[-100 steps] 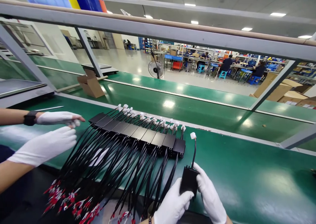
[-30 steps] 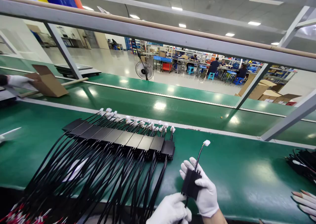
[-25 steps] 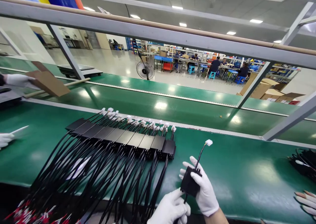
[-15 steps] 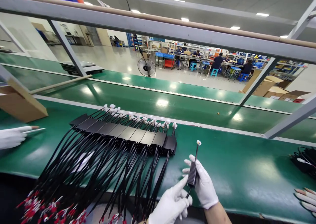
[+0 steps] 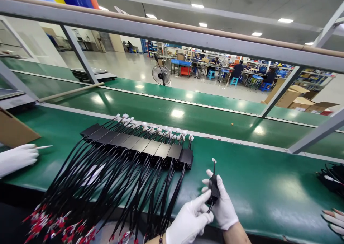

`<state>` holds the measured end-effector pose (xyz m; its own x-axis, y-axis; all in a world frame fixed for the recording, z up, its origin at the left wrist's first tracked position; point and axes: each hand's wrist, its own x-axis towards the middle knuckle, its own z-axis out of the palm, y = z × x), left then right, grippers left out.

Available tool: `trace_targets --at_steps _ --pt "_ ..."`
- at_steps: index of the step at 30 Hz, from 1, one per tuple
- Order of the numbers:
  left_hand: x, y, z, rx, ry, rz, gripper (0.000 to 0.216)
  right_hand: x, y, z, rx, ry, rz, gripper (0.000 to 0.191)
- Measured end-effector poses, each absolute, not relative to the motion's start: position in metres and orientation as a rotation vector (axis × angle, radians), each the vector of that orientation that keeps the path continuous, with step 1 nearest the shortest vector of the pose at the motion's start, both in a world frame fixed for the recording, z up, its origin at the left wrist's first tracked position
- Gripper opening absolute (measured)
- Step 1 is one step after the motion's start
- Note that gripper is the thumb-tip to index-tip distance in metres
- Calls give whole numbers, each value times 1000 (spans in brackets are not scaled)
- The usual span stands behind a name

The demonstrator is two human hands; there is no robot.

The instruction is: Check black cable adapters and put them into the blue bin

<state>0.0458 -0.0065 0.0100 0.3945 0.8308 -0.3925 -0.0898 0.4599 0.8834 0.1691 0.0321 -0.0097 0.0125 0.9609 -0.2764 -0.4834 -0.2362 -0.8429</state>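
A small black ribbed module (image 5: 214, 189) with a short lead and white connector (image 5: 214, 160) at its top is held above the bench. My right hand (image 5: 225, 204), in a white glove, grips its body from the right, with fingers behind and thumb alongside. My left hand (image 5: 191, 217), also gloved, is closed around the black cable at the module's lower end, and its index finger touches the casing. To the left lies a tight row of similar black modules (image 5: 139, 145). Their white connectors (image 5: 145, 126) point away, and black cables (image 5: 107, 176) trail towards me.
Red-and-white cable ends (image 5: 57, 224) hang past the front edge. A co-worker's gloved hand (image 5: 23, 158) holds a thin white pointed item at left, beside a cardboard box (image 5: 16, 129). Another person's fingers (image 5: 334, 219) and black cables (image 5: 333, 179) are at right. Frame posts (image 5: 317, 132) rise behind.
The module has turned in my hands, so its ribbed face now shows at a different angle. The co-worker's hand and the box at left have shifted.
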Motion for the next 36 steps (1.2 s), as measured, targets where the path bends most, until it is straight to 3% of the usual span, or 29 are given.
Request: trace_targets --at_steps 7,14,21,28,36 --pt "14 -11 11 1067 890 495 78 184 61 25 -822 -707 1721 35" --pt "-16 -11 12 1091 1268 783 59 152 125 51 -921 -987 1545 30" --pt "-25 9 1 1120 1375 804 50 108 188 23 -979 -1188 1407 31" --pt "-31 29 -31 1787 1492 1061 32 99 227 -6 -1107 -1429 1297 32" --pt "-38 33 -50 2079 1657 790 29 93 243 -22 -1245 -1483 1134 39"
